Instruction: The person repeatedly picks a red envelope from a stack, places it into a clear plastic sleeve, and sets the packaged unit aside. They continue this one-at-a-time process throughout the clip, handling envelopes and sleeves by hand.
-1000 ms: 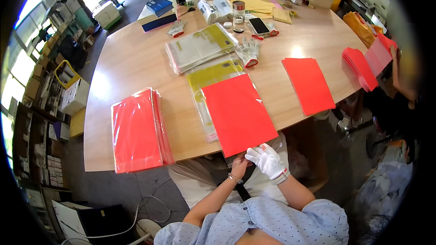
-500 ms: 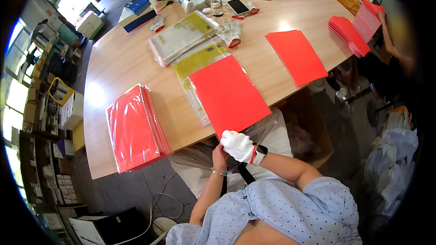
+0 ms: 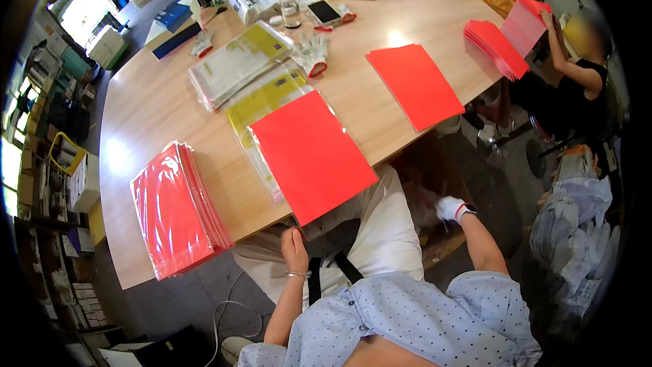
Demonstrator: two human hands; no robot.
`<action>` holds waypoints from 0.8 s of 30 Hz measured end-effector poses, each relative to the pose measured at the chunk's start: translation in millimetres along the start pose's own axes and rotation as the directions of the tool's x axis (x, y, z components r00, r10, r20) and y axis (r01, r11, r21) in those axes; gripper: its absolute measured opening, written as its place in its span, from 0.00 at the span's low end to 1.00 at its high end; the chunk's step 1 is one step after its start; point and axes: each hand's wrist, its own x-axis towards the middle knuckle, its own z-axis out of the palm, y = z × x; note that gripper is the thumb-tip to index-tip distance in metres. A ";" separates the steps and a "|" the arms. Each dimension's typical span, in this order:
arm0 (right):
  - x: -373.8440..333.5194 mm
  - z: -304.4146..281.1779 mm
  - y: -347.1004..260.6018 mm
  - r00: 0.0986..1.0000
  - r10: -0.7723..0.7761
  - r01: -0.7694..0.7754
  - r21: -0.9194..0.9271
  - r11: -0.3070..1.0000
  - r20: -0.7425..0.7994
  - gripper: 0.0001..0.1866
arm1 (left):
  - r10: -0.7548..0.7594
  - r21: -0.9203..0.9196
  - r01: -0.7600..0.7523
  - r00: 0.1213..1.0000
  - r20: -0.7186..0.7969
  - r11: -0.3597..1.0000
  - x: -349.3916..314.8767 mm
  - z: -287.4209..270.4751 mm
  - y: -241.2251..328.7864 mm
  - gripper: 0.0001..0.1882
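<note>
A flat red sheet [image 3: 314,156] in a clear sleeve lies at the table's front edge, its lower corner jutting over. At that corner is my bare left hand [image 3: 295,250], closed, with thumb and fingers together on the tip; the exact grip is partly hidden. My right hand [image 3: 451,209], in a white glove with a red cuff, is low beside the table, over an open cardboard box [image 3: 435,180] with clear plastic in it. Motion blurs its fingers. Under the red sheet lie empty clear sleeves [image 3: 255,112] over a yellow-green backing.
Left of me lies a stack of wrapped red packets [image 3: 178,207]; to the right, a pile of red sheets [image 3: 415,87]. Farther back are more sleeves [image 3: 241,61], gloves [image 3: 312,53], a phone [image 3: 324,12] and a jar [image 3: 288,5]. A person [image 3: 584,75] at far right handles red sheets.
My right hand has left the red sheet's lower corner and swung right and down to the box. My left hand stays near that corner. The view has shifted slightly.
</note>
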 end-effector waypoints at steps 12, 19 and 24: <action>-18.7 -174.9 -148.1 0.447 -0.453 0.866 0.247 0.435 -0.772 0.04 | 0.531 0.385 -0.577 0.816 0.229 0.721 33.7 -22.4 45.1 0.05; -7.6 -164.1 -183.2 0.717 -0.049 0.409 0.363 0.838 -0.696 0.12 | 0.087 0.307 -0.078 0.996 -0.017 0.949 44.1 -8.5 22.2 0.14; -11.3 -142.9 -189.7 0.777 0.114 0.552 0.757 0.351 -0.619 0.13 | -0.354 -0.360 0.369 0.929 0.111 0.857 30.6 -6.3 16.3 0.12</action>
